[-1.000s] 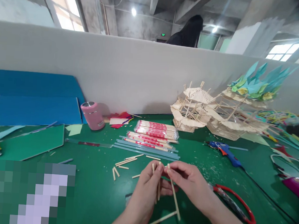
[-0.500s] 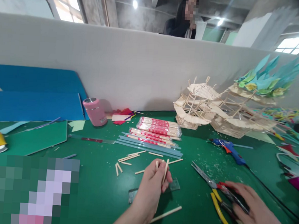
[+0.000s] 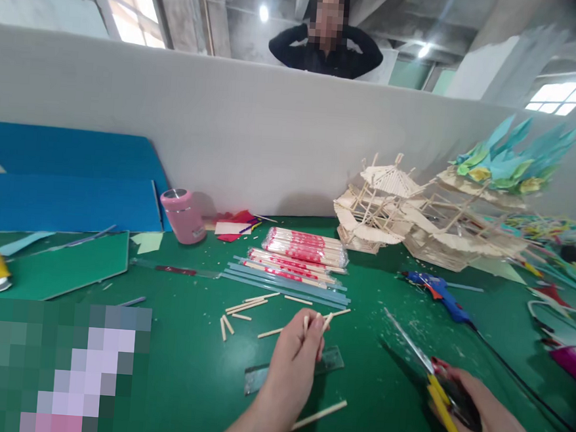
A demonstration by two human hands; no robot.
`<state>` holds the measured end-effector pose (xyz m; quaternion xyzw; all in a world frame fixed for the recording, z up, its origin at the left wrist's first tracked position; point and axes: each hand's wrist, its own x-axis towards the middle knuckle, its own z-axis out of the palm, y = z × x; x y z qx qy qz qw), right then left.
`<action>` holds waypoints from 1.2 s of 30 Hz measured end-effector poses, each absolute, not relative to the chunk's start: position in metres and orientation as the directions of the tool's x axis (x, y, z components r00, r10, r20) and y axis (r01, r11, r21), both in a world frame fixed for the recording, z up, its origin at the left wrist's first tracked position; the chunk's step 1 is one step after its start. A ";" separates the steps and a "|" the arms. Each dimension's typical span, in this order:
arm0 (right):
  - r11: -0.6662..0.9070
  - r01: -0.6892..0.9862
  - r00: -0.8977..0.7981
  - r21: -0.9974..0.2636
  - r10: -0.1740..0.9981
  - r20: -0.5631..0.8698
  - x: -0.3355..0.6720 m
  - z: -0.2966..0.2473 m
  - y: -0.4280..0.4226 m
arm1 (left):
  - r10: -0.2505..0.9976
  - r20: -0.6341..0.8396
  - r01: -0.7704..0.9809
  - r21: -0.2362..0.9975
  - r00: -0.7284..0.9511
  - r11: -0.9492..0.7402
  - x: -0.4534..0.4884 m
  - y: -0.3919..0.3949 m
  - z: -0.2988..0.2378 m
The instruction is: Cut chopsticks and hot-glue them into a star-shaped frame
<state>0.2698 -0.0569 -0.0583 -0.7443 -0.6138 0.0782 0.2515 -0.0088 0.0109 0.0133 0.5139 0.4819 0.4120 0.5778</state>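
My left hand (image 3: 294,354) is closed around a few short wooden sticks (image 3: 327,322), whose ends poke out past the thumb. Beneath that hand, a clear flat strip (image 3: 257,378) lies on the green table. One loose stick (image 3: 321,416) rests just right of the wrist. At the lower right, my right hand (image 3: 496,415) grips long-nosed pliers (image 3: 411,340) by their yellow and dark handles. Their jaws point up and left, above the tabletop. Several cut sticks (image 3: 246,306) lie beyond my left hand.
Wrapped stick bundles (image 3: 305,245) and bluish strips (image 3: 287,288) lie ahead. A blue glue gun (image 3: 435,289) trails its cord on the right. Stick-built models (image 3: 382,209) stand behind. At left are a pink cup (image 3: 184,216) and blue boards (image 3: 67,200). A person (image 3: 327,47) is beyond the partition.
The pliers have lifted and turned slightly, with their jaws now close together. My left hand stays nearly in place, its sticks tilted more. The person beyond the partition has shifted left and raised both arms.
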 end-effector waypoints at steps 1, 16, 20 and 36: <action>-0.095 0.841 0.196 -0.532 0.971 0.136 0.265 -0.053 -0.057 | 0.975 -0.102 0.041 0.995 0.199 0.095 -0.009 0.010 0.012; -0.131 0.563 0.003 -0.816 0.988 -0.157 0.185 0.002 -0.058 | 0.963 0.231 0.456 0.848 0.140 -0.270 -0.008 0.003 0.007; -0.183 0.480 0.014 -0.858 0.979 -0.201 0.176 0.009 -0.058 | 0.939 0.294 0.519 0.783 0.176 -0.342 -0.010 0.004 0.002; -0.101 0.495 -0.055 -0.863 0.988 -0.147 0.183 0.003 -0.058 | 0.815 0.459 0.581 0.575 0.354 -0.576 -0.018 0.007 0.001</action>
